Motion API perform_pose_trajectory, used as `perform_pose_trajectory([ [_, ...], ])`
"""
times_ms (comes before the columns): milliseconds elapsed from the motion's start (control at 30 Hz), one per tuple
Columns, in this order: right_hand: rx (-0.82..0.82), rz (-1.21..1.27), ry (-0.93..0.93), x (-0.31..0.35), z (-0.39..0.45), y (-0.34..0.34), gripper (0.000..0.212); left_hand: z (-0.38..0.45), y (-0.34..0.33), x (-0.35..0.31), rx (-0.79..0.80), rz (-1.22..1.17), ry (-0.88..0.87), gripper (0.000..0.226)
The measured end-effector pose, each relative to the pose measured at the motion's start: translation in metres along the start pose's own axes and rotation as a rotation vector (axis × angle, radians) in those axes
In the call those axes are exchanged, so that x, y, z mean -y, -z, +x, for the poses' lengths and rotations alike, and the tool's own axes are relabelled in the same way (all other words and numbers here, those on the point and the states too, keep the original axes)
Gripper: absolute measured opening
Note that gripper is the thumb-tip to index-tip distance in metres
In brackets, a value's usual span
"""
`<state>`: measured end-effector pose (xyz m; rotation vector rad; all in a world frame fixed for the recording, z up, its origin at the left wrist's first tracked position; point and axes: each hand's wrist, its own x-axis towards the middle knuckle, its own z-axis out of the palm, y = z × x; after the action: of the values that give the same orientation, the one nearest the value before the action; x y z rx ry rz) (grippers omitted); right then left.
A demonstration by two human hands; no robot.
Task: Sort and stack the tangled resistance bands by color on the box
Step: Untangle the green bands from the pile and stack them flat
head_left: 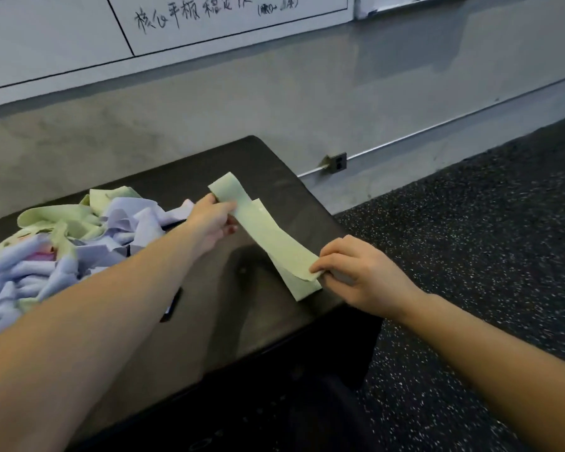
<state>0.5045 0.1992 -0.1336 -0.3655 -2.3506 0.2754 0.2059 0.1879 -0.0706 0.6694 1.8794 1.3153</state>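
A pale green resistance band (268,236) is stretched flat over the right part of the dark box (252,308). My left hand (211,220) pinches its far end. My right hand (359,272) pinches its near end at the box's right edge. Another green band (302,287) lies flat beneath it, mostly covered. On the left of the box sits a tangled heap of bands (56,243), green and lilac with a bit of pink showing.
The box stands against a grey wall (274,102) with a whiteboard (177,24) above. Black speckled rubber flooring (486,223) lies to the right. A wall socket (338,163) sits low behind the box. A small dark object (172,305) lies under my left forearm.
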Motion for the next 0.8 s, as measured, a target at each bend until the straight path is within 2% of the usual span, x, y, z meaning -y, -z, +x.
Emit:
perform_pose_trajectory([
  [100, 0.033, -0.074, 0.076, -0.019, 0.007, -0.013, 0.013, 0.028, -0.016, 0.002, 0.014, 0.023, 0.005, 0.032],
  [200, 0.113, -0.071, 0.112, -0.03, 0.011, -0.029, 0.015, 0.047, -0.025, 0.012, -0.05, 0.093, -0.032, 0.032],
  [300, 0.211, -0.012, 0.102, -0.037, 0.005, -0.043, 0.016, 0.061, -0.033, 0.027, -0.09, 0.223, -0.07, 0.031],
  [400, 0.291, 0.043, 0.063, -0.041, -0.004, -0.049, 0.022, 0.07, -0.038, 0.034, -0.081, 0.294, -0.106, 0.042],
  [500, 0.293, 0.07, 0.041, -0.046, -0.006, -0.05, 0.022, 0.079, -0.041, 0.034, -0.069, 0.299, -0.134, 0.052],
  [633, 0.291, 0.114, 0.041, -0.049, -0.007, -0.055, 0.015, 0.087, -0.043, 0.037, -0.112, 0.422, -0.166, 0.06],
  [800, 0.313, 0.141, -0.028, -0.046, -0.005, -0.055, 0.019, 0.084, -0.045, 0.036, -0.121, 0.589, -0.184, 0.051],
])
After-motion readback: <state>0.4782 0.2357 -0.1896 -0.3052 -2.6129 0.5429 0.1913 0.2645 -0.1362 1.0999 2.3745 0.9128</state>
